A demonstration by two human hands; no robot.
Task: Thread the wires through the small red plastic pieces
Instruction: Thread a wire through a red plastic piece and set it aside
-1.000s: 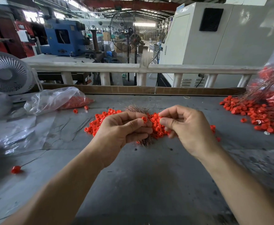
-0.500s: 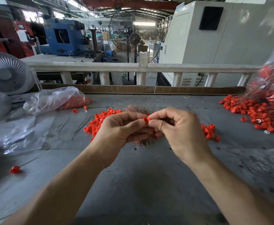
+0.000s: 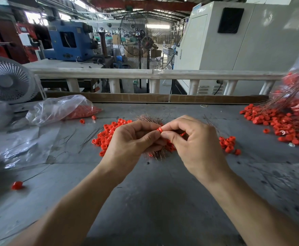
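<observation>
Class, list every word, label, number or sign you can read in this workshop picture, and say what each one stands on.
None can be read.
Label at the top of the white cabinet: blue and white, too small.
White panel on the red machine: blurred, no text legible.
Blue machine: no readable marking.
Red plastic piece pinched by the left hand and right hand: no print visible.

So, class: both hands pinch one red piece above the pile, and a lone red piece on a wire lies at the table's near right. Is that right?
One slip. The lone piece on a wire lies at the table's near left, as the head view shows. The rest holds: left hand and right hand pinch one red piece above the pile.
</observation>
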